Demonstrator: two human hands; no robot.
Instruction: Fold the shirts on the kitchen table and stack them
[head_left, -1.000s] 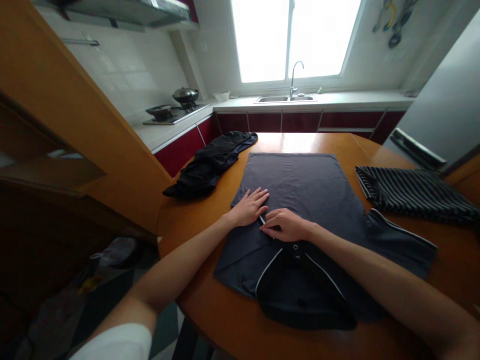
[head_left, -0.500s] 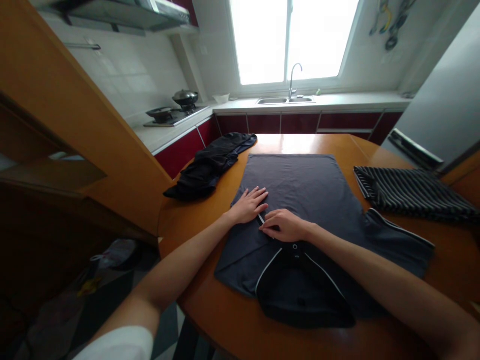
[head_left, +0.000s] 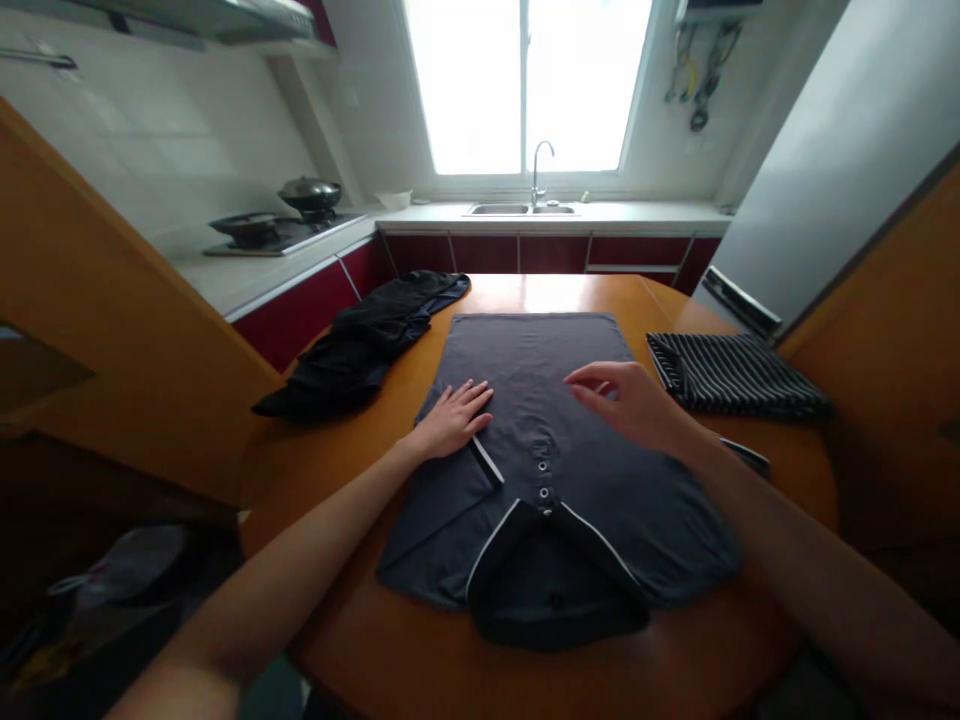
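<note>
A dark grey polo shirt (head_left: 534, 350) lies spread on the table, its black, white-edged collar (head_left: 559, 632) towards me. On the left its sleeve is folded inward, the white-trimmed cuff (head_left: 487, 462) lying on the body. My left hand (head_left: 452, 420) rests flat on the shirt beside that cuff, fingers spread. Over the shirt's right side hovers my right hand (head_left: 628, 400), empty, its fingers loosely bent and thumb apart. Behind my right forearm, part of the other sleeve's cuff (head_left: 746, 456) shows, sticking out to the right.
The round wooden table (head_left: 345, 480) carries dark crumpled clothing (head_left: 360, 345) at the left and a folded striped black garment (head_left: 739, 375) at the right. Beyond are a counter with a sink (head_left: 501, 210), a stove with pans (head_left: 309, 195), and a fridge (head_left: 817, 150).
My right hand has let go of the folded cuff and moved up and right, above the shirt. My left hand stays flat on the cloth. The view has turned slightly right.
</note>
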